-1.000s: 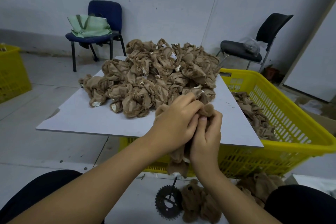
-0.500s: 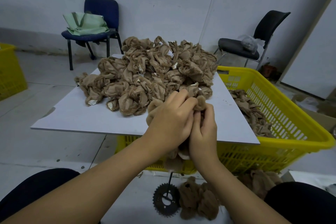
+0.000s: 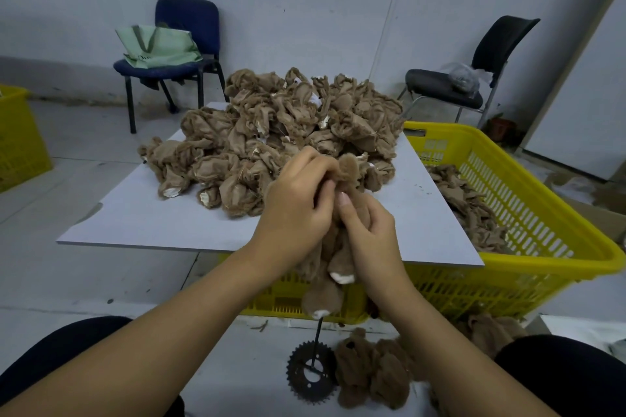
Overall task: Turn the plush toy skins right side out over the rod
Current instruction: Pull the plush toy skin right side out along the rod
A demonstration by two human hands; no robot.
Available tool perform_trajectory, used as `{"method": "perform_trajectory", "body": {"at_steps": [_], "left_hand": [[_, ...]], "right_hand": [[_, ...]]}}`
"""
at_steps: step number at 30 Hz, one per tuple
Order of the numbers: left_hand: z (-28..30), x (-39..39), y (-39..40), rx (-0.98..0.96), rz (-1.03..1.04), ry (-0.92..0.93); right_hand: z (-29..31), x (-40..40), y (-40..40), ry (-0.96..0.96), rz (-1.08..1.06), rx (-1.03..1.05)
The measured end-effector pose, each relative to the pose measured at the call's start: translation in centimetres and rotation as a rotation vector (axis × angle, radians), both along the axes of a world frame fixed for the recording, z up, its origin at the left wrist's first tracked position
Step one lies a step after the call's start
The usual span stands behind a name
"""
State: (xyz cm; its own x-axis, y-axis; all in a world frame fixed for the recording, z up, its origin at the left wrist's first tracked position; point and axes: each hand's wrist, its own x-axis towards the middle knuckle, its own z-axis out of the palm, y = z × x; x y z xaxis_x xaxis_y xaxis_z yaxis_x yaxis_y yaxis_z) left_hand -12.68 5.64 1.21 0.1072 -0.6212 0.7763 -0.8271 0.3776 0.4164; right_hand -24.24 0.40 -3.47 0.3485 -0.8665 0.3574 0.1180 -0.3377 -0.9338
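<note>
Both hands, left (image 3: 298, 203) and right (image 3: 371, 234), held a pinching grip on the plush skin (image 3: 349, 169) over the rod (image 3: 317, 332). Risk we judged: hard pulling could tear a seam.

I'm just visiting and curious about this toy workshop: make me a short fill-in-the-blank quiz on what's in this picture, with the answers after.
1. Both hands, the left hand and the right hand, hold one brown plush skin above a thin black ____.
2. The rod stands up from a toothed metal ____ on the floor.
3. The pile of skins lies on a white board that rests on a basket coloured ____.
4. A green bag sits on the ____ chair.

Answers: rod; gear; yellow; blue
</note>
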Motion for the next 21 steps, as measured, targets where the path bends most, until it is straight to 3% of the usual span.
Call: {"method": "perform_trajectory", "body": {"at_steps": [4, 7, 13, 21], "left_hand": [[0.1, -0.3, 0.3, -0.129, -0.004, -0.061], [0.0, -0.3, 0.3, -0.233, 0.029, -0.109], [-0.3, 0.5, -0.4, -0.171, 0.064, 0.031], [-0.6, 2.2, -1.4, 0.045, 0.177, 0.261]], "right_hand": [[1.2, -0.5, -0.5, -0.092, 0.057, -0.077], [2.3, -0.8, -0.9, -0.058, 0.09, -0.086], [3.6, -1.9, -2.6, 0.14, 0.33, 0.323], [2.7, -1.5, -3.0, -0.067, 0.362, 0.592]]}}
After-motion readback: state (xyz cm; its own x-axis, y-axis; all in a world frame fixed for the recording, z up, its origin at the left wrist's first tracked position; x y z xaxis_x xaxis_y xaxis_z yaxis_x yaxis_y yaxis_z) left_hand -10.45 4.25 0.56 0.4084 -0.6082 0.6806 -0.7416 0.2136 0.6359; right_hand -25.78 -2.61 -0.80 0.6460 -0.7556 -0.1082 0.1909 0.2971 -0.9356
